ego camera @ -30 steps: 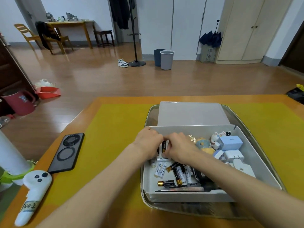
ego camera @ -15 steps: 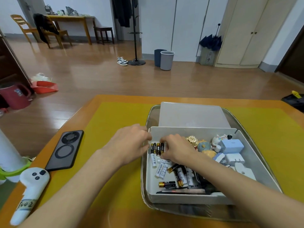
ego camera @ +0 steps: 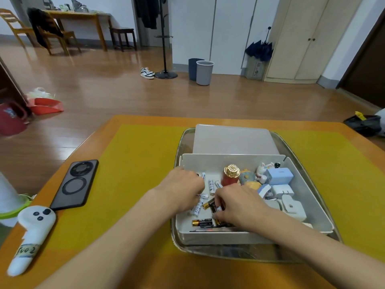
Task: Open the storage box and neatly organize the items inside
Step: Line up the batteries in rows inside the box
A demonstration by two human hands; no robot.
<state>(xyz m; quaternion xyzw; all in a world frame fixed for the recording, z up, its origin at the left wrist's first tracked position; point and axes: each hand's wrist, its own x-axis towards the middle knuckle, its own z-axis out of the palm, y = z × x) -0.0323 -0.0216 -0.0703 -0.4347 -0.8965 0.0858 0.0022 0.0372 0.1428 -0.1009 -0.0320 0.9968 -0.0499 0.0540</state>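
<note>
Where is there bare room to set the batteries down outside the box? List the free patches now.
Free: the yellow mat between the phone and the box, and the mat's right side beyond the clear tray. The lid behind the box is bare too. Crowded: inside the box, with batteries, both hands and chargers.

On the yellow mat (ego camera: 133, 184) at near left we see a black phone (ego camera: 75, 184) beside a white controller (ego camera: 31, 232). Far across the wooden floor stand two bins (ego camera: 201, 71), a coat stand (ego camera: 164, 38), shoes (ego camera: 147, 72) and a wardrobe (ego camera: 302, 38).
</note>
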